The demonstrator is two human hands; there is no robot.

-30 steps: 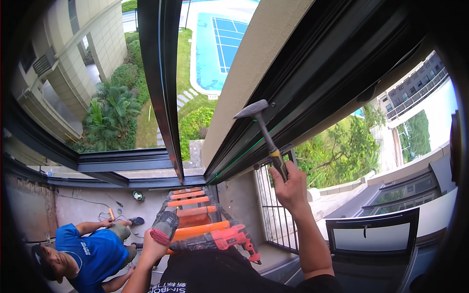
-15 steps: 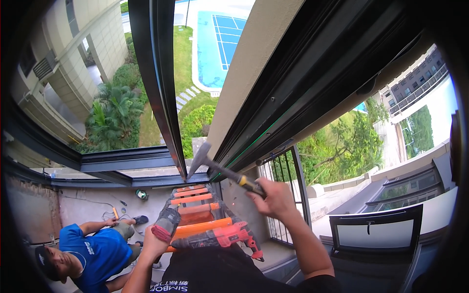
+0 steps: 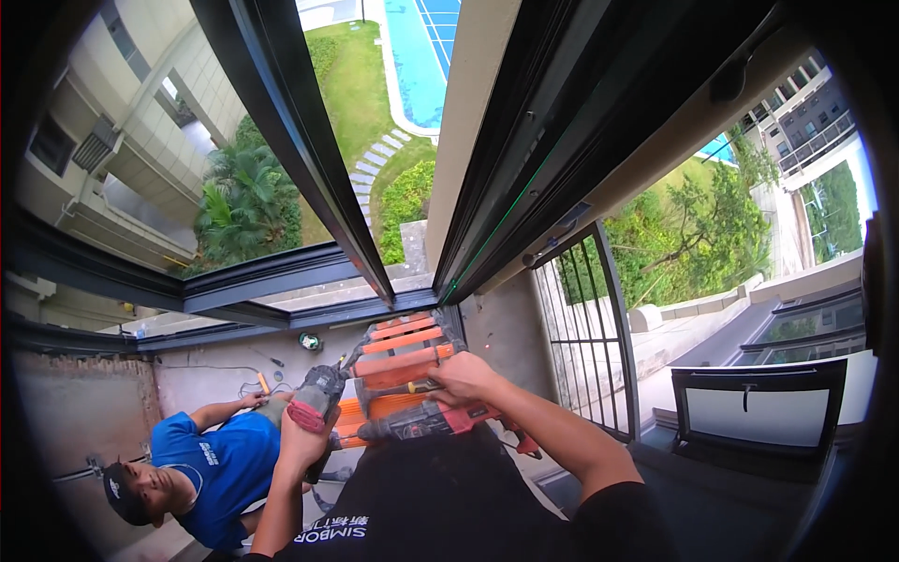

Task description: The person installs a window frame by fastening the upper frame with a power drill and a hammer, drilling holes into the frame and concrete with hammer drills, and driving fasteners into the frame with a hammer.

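Note:
My left hand (image 3: 304,442) is closed round the grip of a dark grey cordless drill (image 3: 323,386) with a red base, its nose tilted up and away. Over the top of an orange stepladder (image 3: 405,345), my right hand (image 3: 465,378) grips a hammer (image 3: 420,386) by its black and yellow handle. The hammer's head is low over the ladder top, left of that hand, and looks blurred; I cannot tell whether it touches. Just below, a red and black corded-type rotary hammer (image 3: 435,419) lies across the ladder top against my black shirt.
A person in a blue shirt (image 3: 229,454) and dark cap is below at left, looking up. Dark metal window frames (image 3: 309,140) rise ahead, with a green laser line (image 3: 496,225) along the right one. Black railings (image 3: 590,328) stand at right. Beyond the frames lies a drop to gardens.
My right hand has brought the hammer down from in front of the window frame to the ladder top. My left hand still holds the drill. The view has shifted slightly.

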